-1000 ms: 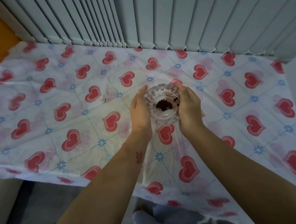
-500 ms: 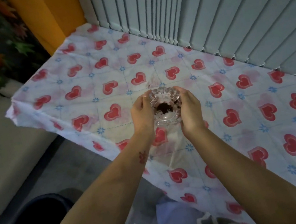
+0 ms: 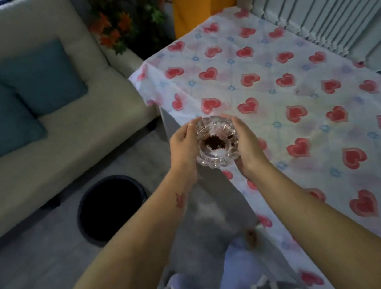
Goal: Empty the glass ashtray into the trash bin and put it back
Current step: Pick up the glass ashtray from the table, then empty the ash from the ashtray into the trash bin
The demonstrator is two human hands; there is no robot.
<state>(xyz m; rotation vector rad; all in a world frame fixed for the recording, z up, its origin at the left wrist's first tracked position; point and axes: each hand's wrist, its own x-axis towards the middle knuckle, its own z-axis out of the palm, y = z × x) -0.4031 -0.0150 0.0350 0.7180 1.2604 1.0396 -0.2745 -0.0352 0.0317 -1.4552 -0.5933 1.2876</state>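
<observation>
A clear cut-glass ashtray (image 3: 217,151) with dark ash in its bowl is held upright in the air, over the table's left edge. My left hand (image 3: 183,148) cups its left side and my right hand (image 3: 246,144) cups its right side. The round black trash bin (image 3: 112,206) stands on the grey floor, down and to the left of the ashtray, its mouth open and dark inside.
The table (image 3: 300,93) wears a white cloth with red hearts and fills the right. A beige sofa (image 3: 41,132) with teal cushions stands behind the bin. Vertical blinds (image 3: 326,0) run along the table's far side; a plant and an orange wall sit at the top.
The ashtray has come off the table and moved left to its edge, held in both hands. My view has swung left, so the bin and sofa now show.
</observation>
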